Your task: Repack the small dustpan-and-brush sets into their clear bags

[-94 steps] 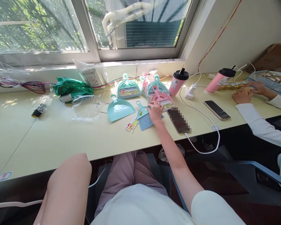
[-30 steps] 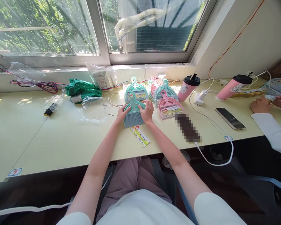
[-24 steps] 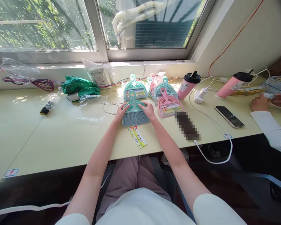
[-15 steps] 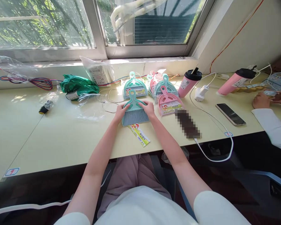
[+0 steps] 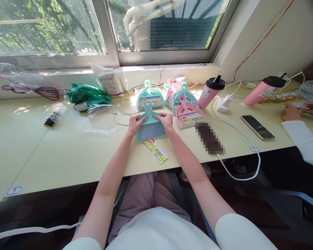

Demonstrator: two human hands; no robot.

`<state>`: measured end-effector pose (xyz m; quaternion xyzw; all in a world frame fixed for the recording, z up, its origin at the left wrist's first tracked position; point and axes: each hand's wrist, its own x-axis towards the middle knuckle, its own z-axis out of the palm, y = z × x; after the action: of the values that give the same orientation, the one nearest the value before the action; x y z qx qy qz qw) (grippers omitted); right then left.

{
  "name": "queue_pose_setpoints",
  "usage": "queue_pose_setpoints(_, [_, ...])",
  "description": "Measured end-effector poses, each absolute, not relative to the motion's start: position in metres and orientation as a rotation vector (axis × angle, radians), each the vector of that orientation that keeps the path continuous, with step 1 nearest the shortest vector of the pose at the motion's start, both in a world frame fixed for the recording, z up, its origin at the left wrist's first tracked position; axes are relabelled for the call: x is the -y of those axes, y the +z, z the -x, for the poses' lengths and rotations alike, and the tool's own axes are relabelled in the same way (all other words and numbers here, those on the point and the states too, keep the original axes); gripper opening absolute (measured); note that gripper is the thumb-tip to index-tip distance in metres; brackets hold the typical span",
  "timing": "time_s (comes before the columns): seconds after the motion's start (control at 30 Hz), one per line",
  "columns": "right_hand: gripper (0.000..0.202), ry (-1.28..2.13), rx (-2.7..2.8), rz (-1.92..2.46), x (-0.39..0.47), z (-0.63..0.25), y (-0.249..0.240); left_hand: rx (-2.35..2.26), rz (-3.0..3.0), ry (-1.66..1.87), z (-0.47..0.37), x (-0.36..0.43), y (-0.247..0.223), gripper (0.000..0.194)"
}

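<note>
A mint-green brush and dustpan set (image 5: 151,130) with grey bristles lies before me at the table's near side, its handle pointing to the window. My left hand (image 5: 135,124) grips its left edge, thumb on top. On the opposite edge my right hand (image 5: 166,121) holds it the same way. The fingers underneath are hidden. A yellow-green printed label strip (image 5: 156,152) lies just below the bristles. Beyond are a labelled green set (image 5: 150,95), another green set (image 5: 184,95) and a labelled pink set (image 5: 189,114).
Pink cups (image 5: 210,92) with black lids, a white charger (image 5: 223,103) with a cable and a phone (image 5: 257,127) are on the right. At far right another person's hands (image 5: 292,111) work. Leftward lie a green bag (image 5: 87,97), clear plastic and a screwdriver (image 5: 51,119).
</note>
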<state>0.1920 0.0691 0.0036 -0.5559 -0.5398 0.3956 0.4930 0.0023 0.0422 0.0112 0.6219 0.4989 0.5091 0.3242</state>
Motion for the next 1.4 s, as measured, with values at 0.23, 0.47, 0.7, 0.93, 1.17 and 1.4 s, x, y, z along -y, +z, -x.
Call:
queue_pose_setpoints(0.23, [0.024,0.926,1.295,1.388,-0.066,-0.192,0.007,-1.340,-1.613,1.361,-0.007,-0.035,0.016,0.040])
queue_pose_setpoints(0.47, [0.031,1.060,1.489,1.131,-0.066,-0.205,0.033,-1.366,-1.665,1.464,-0.008,-0.024,0.030,0.034])
queue_pose_setpoints(0.7, [0.058,1.279,1.746,0.884,-0.090,-0.183,0.105,-1.388,-1.670,1.500,-0.001,-0.022,0.032,0.036])
queue_pose_setpoints(0.93, [0.047,1.226,1.615,1.007,-0.112,-0.148,0.097,-1.403,-1.660,1.537,0.005,-0.025,0.024,0.036])
queue_pose_setpoints(1.17, [0.040,1.140,1.564,0.961,-0.108,-0.137,0.087,-1.364,-1.532,1.557,0.008,-0.029,0.021,0.040])
queue_pose_setpoints(1.4, [0.054,0.602,1.565,1.078,-0.075,-0.147,0.096,-1.288,-1.358,1.299,0.023,-0.049,0.000,0.047])
